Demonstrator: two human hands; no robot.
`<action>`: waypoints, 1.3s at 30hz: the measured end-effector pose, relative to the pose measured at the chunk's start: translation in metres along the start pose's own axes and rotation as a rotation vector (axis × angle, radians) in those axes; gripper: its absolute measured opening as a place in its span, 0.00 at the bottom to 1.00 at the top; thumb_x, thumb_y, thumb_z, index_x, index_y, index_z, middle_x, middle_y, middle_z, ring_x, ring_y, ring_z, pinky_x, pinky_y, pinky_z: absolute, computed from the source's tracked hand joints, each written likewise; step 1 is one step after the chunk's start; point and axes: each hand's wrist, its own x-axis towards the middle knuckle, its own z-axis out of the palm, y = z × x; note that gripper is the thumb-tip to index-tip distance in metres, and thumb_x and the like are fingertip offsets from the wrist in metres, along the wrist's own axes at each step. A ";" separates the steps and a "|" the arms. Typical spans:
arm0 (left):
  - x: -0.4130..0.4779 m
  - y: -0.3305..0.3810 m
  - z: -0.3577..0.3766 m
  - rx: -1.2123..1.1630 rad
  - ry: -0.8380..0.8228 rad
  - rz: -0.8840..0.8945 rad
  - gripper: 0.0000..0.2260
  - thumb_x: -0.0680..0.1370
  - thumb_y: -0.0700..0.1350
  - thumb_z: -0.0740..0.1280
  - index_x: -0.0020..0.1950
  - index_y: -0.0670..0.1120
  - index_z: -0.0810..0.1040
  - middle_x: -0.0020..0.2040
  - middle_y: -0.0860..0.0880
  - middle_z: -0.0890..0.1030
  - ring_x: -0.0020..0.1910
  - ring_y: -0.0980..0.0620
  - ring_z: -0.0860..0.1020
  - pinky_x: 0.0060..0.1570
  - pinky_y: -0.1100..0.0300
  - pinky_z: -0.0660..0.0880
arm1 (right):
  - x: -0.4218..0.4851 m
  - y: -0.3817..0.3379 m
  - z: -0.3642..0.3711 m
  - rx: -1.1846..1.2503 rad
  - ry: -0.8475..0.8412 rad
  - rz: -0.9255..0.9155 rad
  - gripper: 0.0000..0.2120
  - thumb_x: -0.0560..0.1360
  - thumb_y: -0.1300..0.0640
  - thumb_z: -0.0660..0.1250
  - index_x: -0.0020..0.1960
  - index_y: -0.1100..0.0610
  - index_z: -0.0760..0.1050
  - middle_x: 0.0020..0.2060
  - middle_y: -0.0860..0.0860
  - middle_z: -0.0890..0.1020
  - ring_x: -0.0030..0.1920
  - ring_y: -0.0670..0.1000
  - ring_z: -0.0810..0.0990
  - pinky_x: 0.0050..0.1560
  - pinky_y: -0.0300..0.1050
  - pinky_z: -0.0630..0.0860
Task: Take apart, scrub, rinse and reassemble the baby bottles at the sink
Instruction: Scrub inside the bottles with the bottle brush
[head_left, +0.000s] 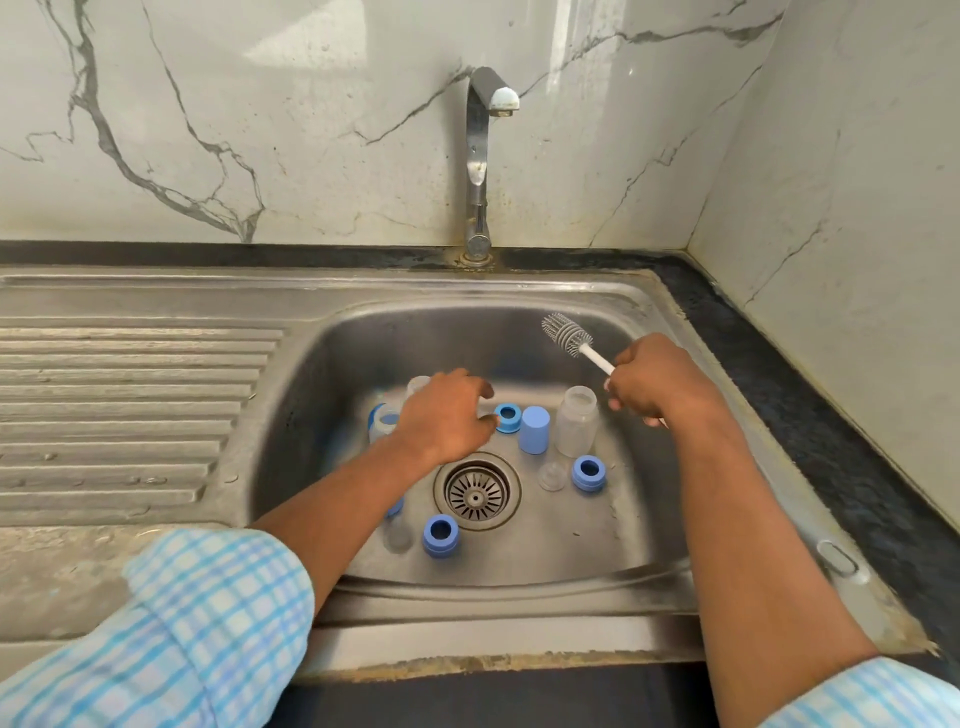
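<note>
1. Showing a steel sink (363, 322) walled on all sides, ribbed drainboard (130, 395) adjoining on the left; leaving bare floor open behind the parts and along the near wall.
2. Counting around the drain (477, 491): three blue rings (440, 535), one blue cap (535, 430), one clear nipple (552, 475), one upright clear bottle (575, 422), plus two partly hidden bottles (384, 423) behind the left hand (447, 415).
3. Hovering that hand, fingers loosely bent and apart, gripping nothing, just beside a ring; clamping the right hand (649, 387) around the bottle brush (569, 335) handle, bristles raised near the far right wall.

Home kitchen — steel sink (675, 312), tap (478, 156), marble-look wall tiles (208, 104)
</note>
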 end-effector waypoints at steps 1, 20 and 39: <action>0.007 0.008 0.008 -0.038 -0.034 -0.014 0.19 0.77 0.55 0.69 0.65 0.49 0.78 0.62 0.48 0.78 0.61 0.46 0.76 0.57 0.52 0.75 | 0.001 0.003 -0.001 0.013 0.013 0.010 0.07 0.70 0.64 0.67 0.47 0.61 0.81 0.35 0.57 0.78 0.31 0.55 0.73 0.39 0.47 0.73; 0.073 0.068 0.085 -0.232 -0.029 -0.012 0.24 0.68 0.61 0.75 0.61 0.55 0.78 0.55 0.48 0.79 0.56 0.45 0.78 0.52 0.53 0.74 | 0.010 -0.004 0.008 0.044 0.135 0.009 0.08 0.72 0.59 0.70 0.51 0.57 0.80 0.43 0.54 0.83 0.44 0.56 0.81 0.37 0.44 0.70; -0.035 -0.070 -0.051 -0.510 0.546 -0.141 0.25 0.67 0.40 0.78 0.63 0.50 0.78 0.60 0.45 0.75 0.49 0.67 0.67 0.48 0.83 0.60 | -0.049 -0.045 -0.006 0.107 -0.042 -0.512 0.06 0.72 0.58 0.76 0.40 0.47 0.84 0.21 0.40 0.77 0.25 0.41 0.74 0.35 0.39 0.69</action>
